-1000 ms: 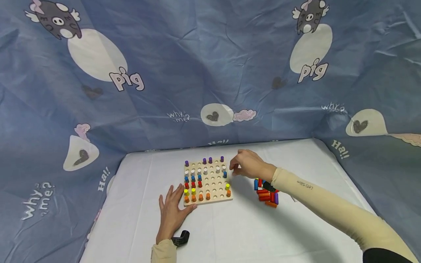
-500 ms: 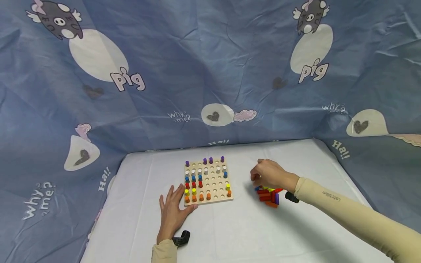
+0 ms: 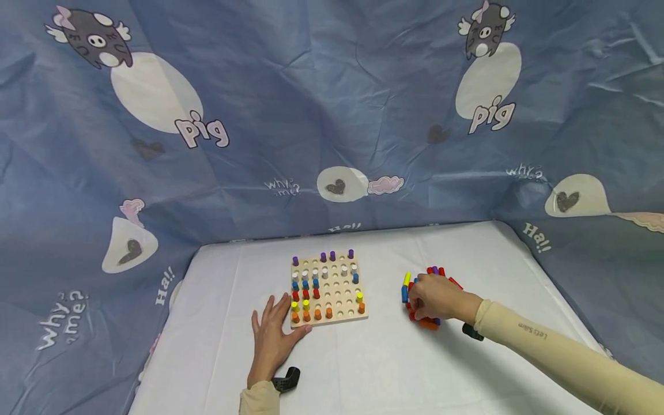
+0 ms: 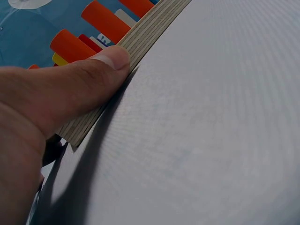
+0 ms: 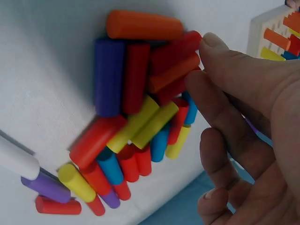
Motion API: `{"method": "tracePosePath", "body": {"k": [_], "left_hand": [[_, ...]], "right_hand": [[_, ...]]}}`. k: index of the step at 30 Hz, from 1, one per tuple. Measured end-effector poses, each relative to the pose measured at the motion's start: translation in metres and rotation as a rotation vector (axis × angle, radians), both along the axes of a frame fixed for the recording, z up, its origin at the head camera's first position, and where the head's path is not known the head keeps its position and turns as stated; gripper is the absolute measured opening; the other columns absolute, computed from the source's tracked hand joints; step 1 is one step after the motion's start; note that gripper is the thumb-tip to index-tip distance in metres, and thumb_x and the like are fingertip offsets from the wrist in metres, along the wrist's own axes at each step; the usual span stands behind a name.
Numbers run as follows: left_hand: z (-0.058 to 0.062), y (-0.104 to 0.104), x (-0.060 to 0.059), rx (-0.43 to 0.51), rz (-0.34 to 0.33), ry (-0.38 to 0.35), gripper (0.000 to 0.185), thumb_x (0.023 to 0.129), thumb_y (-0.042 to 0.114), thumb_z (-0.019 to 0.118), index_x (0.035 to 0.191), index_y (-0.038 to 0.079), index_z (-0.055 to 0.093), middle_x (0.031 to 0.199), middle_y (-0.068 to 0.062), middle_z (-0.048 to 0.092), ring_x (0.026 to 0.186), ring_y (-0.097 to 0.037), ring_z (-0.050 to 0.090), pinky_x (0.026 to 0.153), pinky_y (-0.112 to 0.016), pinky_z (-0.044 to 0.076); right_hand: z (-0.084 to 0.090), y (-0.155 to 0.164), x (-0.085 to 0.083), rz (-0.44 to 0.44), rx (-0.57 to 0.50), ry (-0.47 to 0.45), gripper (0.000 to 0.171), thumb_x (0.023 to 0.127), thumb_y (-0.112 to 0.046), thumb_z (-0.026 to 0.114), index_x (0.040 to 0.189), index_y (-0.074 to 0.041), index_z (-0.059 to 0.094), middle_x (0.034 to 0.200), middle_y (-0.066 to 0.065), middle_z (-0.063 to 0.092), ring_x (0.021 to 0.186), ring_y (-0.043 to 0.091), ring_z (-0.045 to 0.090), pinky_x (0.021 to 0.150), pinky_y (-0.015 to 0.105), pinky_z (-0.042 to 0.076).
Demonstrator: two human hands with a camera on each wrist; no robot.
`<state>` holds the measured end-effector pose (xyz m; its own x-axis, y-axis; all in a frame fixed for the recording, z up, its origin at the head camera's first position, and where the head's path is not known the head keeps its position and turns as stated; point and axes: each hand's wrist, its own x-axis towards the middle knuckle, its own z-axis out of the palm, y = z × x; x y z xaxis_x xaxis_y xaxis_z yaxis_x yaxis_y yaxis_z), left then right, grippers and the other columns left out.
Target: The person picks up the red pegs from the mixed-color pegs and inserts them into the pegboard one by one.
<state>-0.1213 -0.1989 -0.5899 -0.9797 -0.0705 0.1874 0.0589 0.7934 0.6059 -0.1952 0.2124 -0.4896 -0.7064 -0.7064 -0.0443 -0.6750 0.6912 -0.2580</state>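
Head view: the wooden pegboard (image 3: 328,290) sits at the centre of the white tabletop (image 3: 363,369). It is partly filled. Purple pegs stand in the far row, white ones in the next, then blue, red, yellow and orange rows that are filled mainly at the left of the board, with a few pegs along its right edge. Most holes in the middle and right are bare, so the filling looks well under halfway. The left hand (image 3: 272,337) lies flat with fingers spread, its thumb against the board's near left corner. To the right of centre, the right hand (image 3: 437,298) rests over the pile of loose pegs (image 3: 428,323), so many pegs wait to go in.

Left wrist view: the thumb (image 4: 89,77) presses the layered edge of the pegboard (image 4: 140,35) in the upper left of the frame; orange pegs (image 4: 70,46) stand just behind it.

Right wrist view: the loose pegs (image 5: 136,126) fill the left and centre of the frame, red, orange, yellow, blue and purple, lying in a heap. The right hand's fingers (image 5: 225,93) are loosely bent just above the heap, one tip touching a red peg (image 5: 176,47); nothing is pinched between them.
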Motion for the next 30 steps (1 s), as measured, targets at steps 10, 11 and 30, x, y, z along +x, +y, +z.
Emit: {"method": "tracePosePath", "body": {"k": [10, 11, 30], "left_hand": [[-0.003, 0.001, 0.003, -0.006, -0.004, 0.017, 0.09, 0.079, 0.047, 0.09, 0.15, 0.003, 0.058, 0.159, -0.017, 0.054, 0.157, -0.047, 0.031, 0.125, -0.077, 0.002], [-0.003, 0.001, 0.003, -0.008, -0.004, 0.019, 0.09, 0.079, 0.048, 0.09, 0.15, 0.003, 0.058, 0.159, -0.017, 0.054, 0.157, -0.047, 0.031, 0.125, -0.077, 0.002], [-0.001, 0.0, 0.001, -0.001, 0.009, 0.031, 0.089, 0.077, 0.045, 0.092, 0.15, 0.004, 0.059, 0.159, -0.018, 0.055, 0.157, -0.046, 0.031, 0.126, -0.076, 0.002]], "right_hand": [[-0.016, 0.0, 0.004, 0.002, 0.018, 0.043, 0.018, 0.075, -0.024, 0.098, 0.077, -0.023, 0.08, 0.074, -0.016, 0.069, 0.079, 0.009, 0.05, 0.065, 0.023, 0.045], [-0.017, 0.0, 0.004, 0.001, 0.018, 0.049, 0.018, 0.075, -0.024, 0.098, 0.077, -0.023, 0.08, 0.074, -0.016, 0.069, 0.079, 0.009, 0.05, 0.065, 0.024, 0.045], [-0.021, -0.008, 0.005, 0.079, 0.02, 0.109, 0.018, 0.075, -0.018, 0.097, 0.076, -0.022, 0.079, 0.069, -0.015, 0.062, 0.078, 0.009, 0.05, 0.066, 0.024, 0.047]]}}
